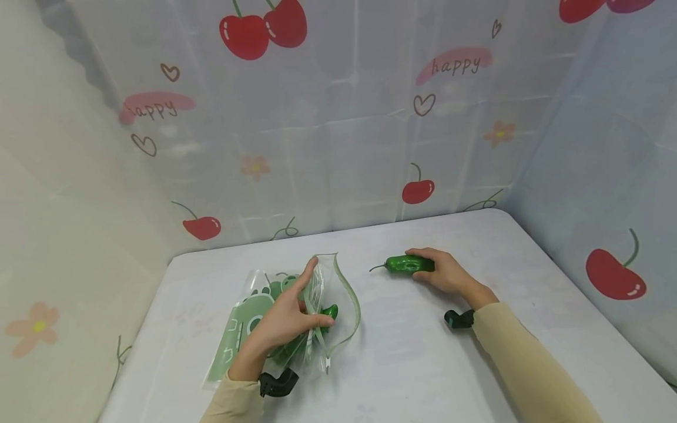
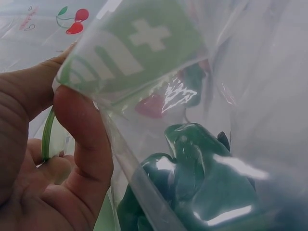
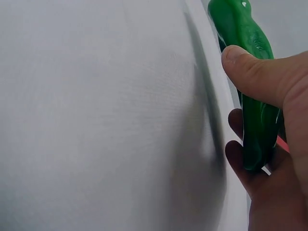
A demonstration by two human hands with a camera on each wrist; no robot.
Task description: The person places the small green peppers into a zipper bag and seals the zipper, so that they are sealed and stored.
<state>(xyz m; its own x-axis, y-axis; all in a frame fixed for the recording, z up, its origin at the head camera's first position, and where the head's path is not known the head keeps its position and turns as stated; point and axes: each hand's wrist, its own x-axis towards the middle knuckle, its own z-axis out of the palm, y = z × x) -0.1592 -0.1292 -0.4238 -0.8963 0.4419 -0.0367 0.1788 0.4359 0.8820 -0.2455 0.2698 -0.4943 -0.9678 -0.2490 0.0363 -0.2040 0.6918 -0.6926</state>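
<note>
My left hand (image 1: 282, 320) grips the edge of a clear zip bag (image 1: 226, 358) with a green cartoon print, thumb and forefinger spread at its mouth. Inside the bag are green peppers (image 2: 211, 178), partly hidden by the print and the hand. The bag's mouth gapes toward the right, its green zip strip (image 1: 353, 294) bowed outward. To the right, my right hand (image 1: 449, 275) holds another long green pepper (image 1: 398, 264), its stem pointing left. In the right wrist view the thumb lies across this pepper (image 3: 262, 120) and fingers curl behind it.
The bag and both hands are over a white table (image 1: 402, 364). Behind it hangs a pale curtain (image 1: 338, 147) printed with cherries and hearts, with similar sheets at both sides. A black wrist device (image 1: 278, 383) sits on the left wrist, another device (image 1: 459, 319) on the right.
</note>
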